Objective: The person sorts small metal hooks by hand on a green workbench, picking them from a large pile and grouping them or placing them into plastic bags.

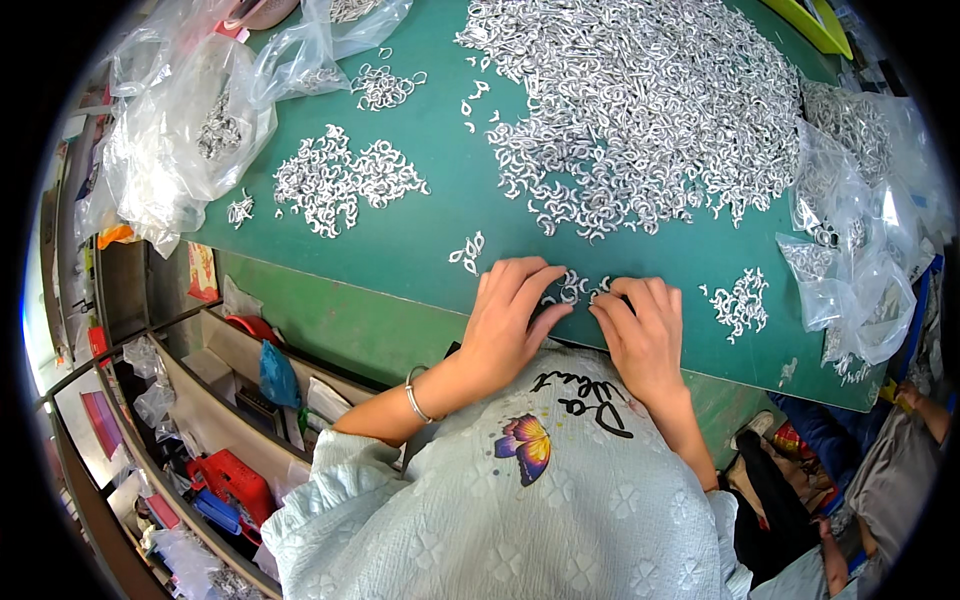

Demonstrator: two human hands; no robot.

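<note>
Both my hands work close to the near edge of the green tabletop (420, 255). My left hand (505, 325), a bangle (416, 400) on its wrist, has thumb and forefinger curled round a small curved silver metal piece (548, 299). My right hand (642, 335) is bent in a pinch, its fingertips on another small silver piece (597, 296); its exact shape is hidden. Between the hands lies a little cluster of silver curved pieces (572, 287). A few joined loop-shaped silver pieces (468, 252) lie left of my left hand.
A large heap of silver curved pieces (650, 110) spreads beyond my hands. Smaller piles lie left (340, 180) and right (741, 303). Plastic bags (190, 130) with metal parts sit at the left, more bags (860, 240) at the right. Another person's arm (925, 410) shows at far right.
</note>
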